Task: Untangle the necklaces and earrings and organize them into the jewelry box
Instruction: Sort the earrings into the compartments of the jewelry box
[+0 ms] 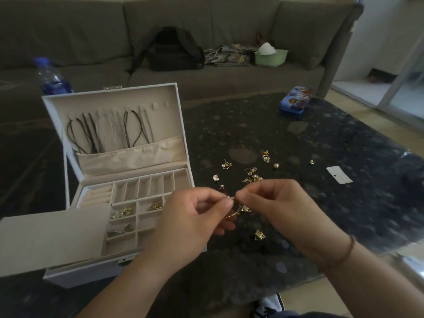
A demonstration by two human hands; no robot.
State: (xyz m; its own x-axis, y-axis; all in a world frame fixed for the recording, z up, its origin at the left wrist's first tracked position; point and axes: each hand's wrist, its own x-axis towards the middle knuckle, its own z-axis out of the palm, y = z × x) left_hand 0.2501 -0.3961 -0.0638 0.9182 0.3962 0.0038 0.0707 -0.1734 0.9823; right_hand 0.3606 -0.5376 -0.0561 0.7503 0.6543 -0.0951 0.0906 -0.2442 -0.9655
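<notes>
Gold-coloured metal, a small tangled cluster of earrings point(238, 208), is pinched between the two hands above the dark speckled stone table point(332, 143). The left hand point(195, 221) is seen with thumb and forefinger closed on one end of the cluster, the other fingers curled beneath. The right hand point(277, 207) is pinched on the other end, its fingertips almost touching those of the left, and a thin brown band point(347, 251) is worn at its wrist.

Just beyond the fingertips, loose gold and pearl earrings point(252, 171) are scattered on the table, and one gold piece point(260, 235) lies just below the right hand's fingers. A white card point(339, 174) is seen well to the right of them.

To the left of the left hand's fingers, the open white jewelry box point(114, 180) is placed; black cord necklaces point(91, 131) are hung in its lid, and a few gold pieces point(124, 212) lie in the small compartments nearest the knuckles.

Far beyond the fingers, a blue tin point(296, 101), a blue-capped plastic water bottle point(51, 76) and a grey fabric sofa point(91, 35) with a black backpack point(175, 50) are seen.
</notes>
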